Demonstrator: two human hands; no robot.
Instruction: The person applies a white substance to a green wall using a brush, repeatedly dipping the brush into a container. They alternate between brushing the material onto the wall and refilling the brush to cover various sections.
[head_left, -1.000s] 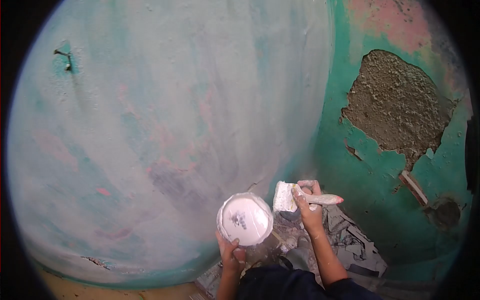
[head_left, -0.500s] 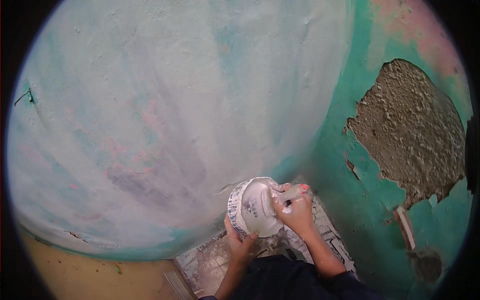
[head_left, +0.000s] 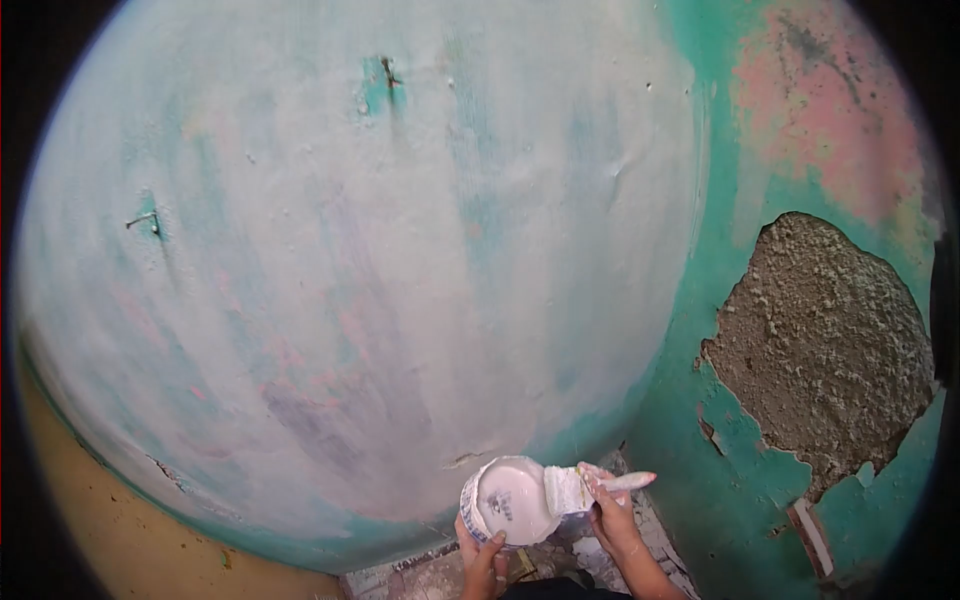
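Whitewashed wall [head_left: 350, 300] fills most of the view, teal and pink bleeding through, and the green wall [head_left: 700, 430] beside it has a big bare patch [head_left: 830, 350] at 4 o'clock. Down at 6 o'clock the left hand [head_left: 483, 560] has its fingers curled round a paint bowl [head_left: 508, 500]. The right hand [head_left: 612, 515] has its fingers closed tight on a brush [head_left: 568, 492], bristles at the bowl's rim.

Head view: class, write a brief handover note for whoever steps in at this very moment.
Left hand: grips the bowl of white paint from below.
Right hand: holds the brush, bristles at the bowl's rim.
Done: front wall has a thin white coat, green showing through.
Left: side wall is green, unpainted, with a bare patch of rough plaster.
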